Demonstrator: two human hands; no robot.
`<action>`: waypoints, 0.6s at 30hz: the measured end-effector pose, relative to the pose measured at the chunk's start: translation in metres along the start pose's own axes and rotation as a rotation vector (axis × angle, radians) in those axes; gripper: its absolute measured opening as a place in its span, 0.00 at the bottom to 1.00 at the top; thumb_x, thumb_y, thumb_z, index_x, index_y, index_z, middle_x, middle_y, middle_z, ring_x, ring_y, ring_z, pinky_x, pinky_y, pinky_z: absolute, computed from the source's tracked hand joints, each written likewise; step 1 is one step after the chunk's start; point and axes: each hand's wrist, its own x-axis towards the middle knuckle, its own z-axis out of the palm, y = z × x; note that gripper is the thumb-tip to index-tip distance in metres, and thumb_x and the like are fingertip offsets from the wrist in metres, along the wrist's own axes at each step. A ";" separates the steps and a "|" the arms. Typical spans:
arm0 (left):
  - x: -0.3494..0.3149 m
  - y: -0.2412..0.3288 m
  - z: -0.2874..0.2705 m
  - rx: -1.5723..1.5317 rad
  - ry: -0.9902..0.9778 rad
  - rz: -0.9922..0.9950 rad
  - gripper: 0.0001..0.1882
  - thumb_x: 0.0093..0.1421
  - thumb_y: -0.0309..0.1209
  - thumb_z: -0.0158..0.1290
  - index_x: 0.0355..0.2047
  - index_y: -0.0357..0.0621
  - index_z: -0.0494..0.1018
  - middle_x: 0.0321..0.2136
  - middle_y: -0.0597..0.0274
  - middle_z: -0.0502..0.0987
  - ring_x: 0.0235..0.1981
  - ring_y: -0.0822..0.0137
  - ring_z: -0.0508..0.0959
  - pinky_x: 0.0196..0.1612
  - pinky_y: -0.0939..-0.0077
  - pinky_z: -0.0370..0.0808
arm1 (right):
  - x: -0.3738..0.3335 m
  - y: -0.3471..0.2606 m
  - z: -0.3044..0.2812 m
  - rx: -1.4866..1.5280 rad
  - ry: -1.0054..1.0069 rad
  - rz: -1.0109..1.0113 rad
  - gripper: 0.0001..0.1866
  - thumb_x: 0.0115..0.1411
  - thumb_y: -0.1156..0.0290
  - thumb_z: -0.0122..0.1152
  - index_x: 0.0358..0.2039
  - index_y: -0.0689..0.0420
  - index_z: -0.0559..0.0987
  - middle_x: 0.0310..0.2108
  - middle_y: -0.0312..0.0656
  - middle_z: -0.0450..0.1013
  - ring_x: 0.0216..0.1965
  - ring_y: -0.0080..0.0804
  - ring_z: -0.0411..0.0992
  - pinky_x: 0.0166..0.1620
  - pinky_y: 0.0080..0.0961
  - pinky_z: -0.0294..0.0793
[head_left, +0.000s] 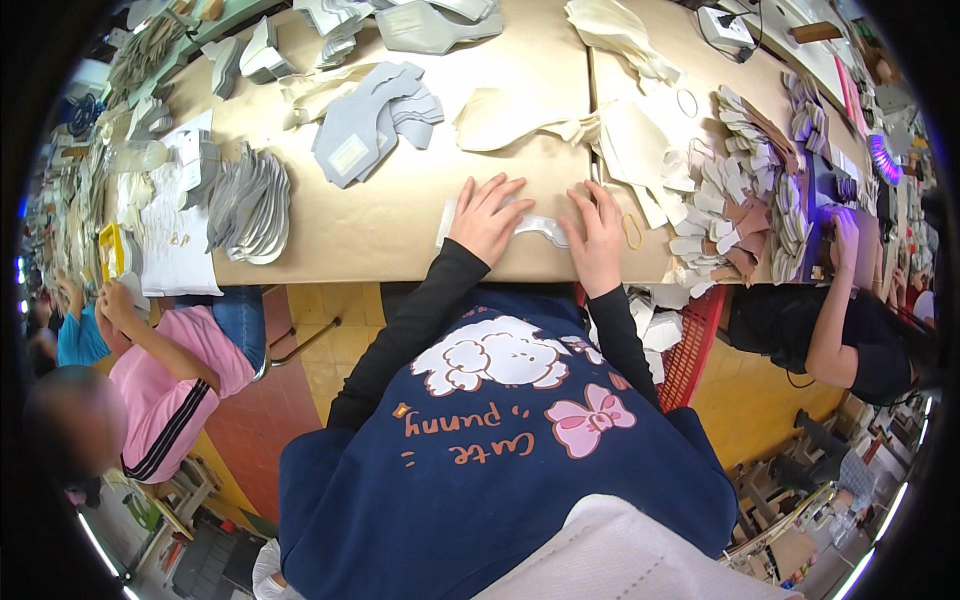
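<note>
A narrow, curved white-grey cut piece (541, 229) lies flat on the brown-covered table (370, 235) near its front edge. My left hand (488, 220) rests over the left part of this piece, fingers spread and hiding some of it. At the piece's right end is my right hand (598, 238), its fingers apart and pointing away from me, the thumb side against that end. Neither hand appears to grip anything. Just right of the right hand lies a tan rubber band (632, 231).
Grey-blue cut pieces (360, 130) and cream pieces (515, 120) lie beyond my hands. Fanned grey stacks (250, 205) stand left, pale and brown bundles (735, 220) right. A red basket (690, 350) is below the edge. Co-workers in pink (180, 375) and black (830, 330) sit either side.
</note>
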 end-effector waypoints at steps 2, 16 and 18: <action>-0.003 0.002 0.001 0.016 0.048 -0.047 0.28 0.59 0.36 0.57 0.61 0.59 0.68 0.66 0.62 0.62 0.68 0.55 0.59 0.68 0.41 0.48 | -0.002 -0.010 -0.003 -0.187 0.050 -0.079 0.26 0.56 0.65 0.67 0.56 0.46 0.74 0.62 0.44 0.62 0.65 0.49 0.55 0.62 0.45 0.61; -0.051 -0.027 -0.047 0.008 0.067 -0.273 0.35 0.51 0.44 0.64 0.60 0.52 0.68 0.67 0.58 0.59 0.69 0.48 0.54 0.68 0.45 0.48 | 0.006 -0.012 0.005 -0.264 0.132 0.017 0.21 0.60 0.63 0.63 0.54 0.47 0.75 0.60 0.40 0.65 0.64 0.45 0.57 0.62 0.45 0.59; -0.051 -0.026 -0.050 -0.003 0.083 -0.269 0.32 0.50 0.42 0.65 0.56 0.50 0.70 0.65 0.58 0.62 0.68 0.49 0.57 0.67 0.48 0.52 | 0.006 -0.010 0.005 -0.208 0.144 0.002 0.19 0.60 0.63 0.62 0.52 0.49 0.76 0.60 0.40 0.65 0.64 0.46 0.58 0.62 0.44 0.59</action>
